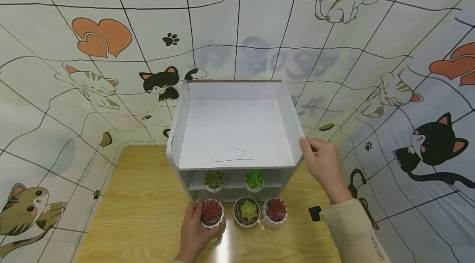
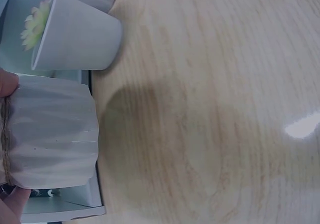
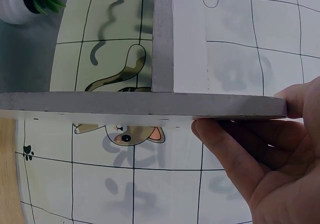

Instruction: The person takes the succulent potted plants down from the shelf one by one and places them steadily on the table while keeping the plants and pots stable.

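Note:
A white two-tier shelf [image 1: 230,131] stands on the wooden table. My right hand [image 1: 323,164] pinches the top edge of its right side panel [image 3: 225,104], thumb on one face and fingers on the other. With my left hand [image 1: 196,228] I grip a red potted succulent [image 1: 211,212] in front of the shelf. Its white fluted pot [image 2: 55,134] has twine around it, and fingertips press it from both sides. Right of it stand a yellow-green succulent [image 1: 248,211] in a smooth white pot and another red succulent [image 1: 276,210].
On the shelf's lower tier sit a dull green succulent [image 1: 213,179] and a bright green succulent [image 1: 254,179]. A small black object [image 1: 315,213] shows beside my right sleeve. Cat-printed white sheeting [image 1: 148,40] surrounds the wooden table [image 1: 137,197] at the back and sides.

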Available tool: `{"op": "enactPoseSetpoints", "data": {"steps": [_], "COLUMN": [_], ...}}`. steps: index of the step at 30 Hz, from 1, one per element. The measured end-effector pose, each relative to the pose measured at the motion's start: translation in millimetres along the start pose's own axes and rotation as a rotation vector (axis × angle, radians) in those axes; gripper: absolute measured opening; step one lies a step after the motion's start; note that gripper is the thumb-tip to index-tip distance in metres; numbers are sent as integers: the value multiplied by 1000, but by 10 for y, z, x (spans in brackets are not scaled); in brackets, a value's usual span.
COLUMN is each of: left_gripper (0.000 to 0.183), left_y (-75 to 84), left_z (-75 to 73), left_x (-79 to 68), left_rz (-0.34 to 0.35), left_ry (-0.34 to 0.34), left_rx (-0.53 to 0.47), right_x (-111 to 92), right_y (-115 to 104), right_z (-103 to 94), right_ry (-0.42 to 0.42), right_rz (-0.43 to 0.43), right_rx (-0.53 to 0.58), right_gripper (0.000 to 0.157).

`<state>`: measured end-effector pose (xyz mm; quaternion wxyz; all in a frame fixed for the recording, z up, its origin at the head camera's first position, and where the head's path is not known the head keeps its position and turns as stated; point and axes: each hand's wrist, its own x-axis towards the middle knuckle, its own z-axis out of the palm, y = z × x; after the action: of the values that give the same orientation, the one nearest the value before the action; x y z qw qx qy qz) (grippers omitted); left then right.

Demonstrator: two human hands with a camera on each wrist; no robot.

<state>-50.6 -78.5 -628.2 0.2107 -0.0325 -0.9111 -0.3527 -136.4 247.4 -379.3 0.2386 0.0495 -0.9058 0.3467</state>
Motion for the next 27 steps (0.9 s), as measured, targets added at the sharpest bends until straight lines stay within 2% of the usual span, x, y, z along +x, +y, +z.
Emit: {"op": "enactPoseSetpoints", "data": {"steps": [9,18,27], "left_gripper": [90,89,88], "left_y": [-67,-113,-139], "left_z": [104,191,256], "left_x": [-56,-93,-109], "left_rz": [-1,-34,-46], "left_ry": [-4,-1,1], "left_rx": [-6,-15,-21], "right_x": [-7,5,2], "right_y": [-5,-16,-20], "right_z": [2,8,8], "right_ry": [-8,-8,-5], "right_rz": [20,39,23], "right_rx": [-8,-9,-8], "right_gripper": [29,30,28]}}
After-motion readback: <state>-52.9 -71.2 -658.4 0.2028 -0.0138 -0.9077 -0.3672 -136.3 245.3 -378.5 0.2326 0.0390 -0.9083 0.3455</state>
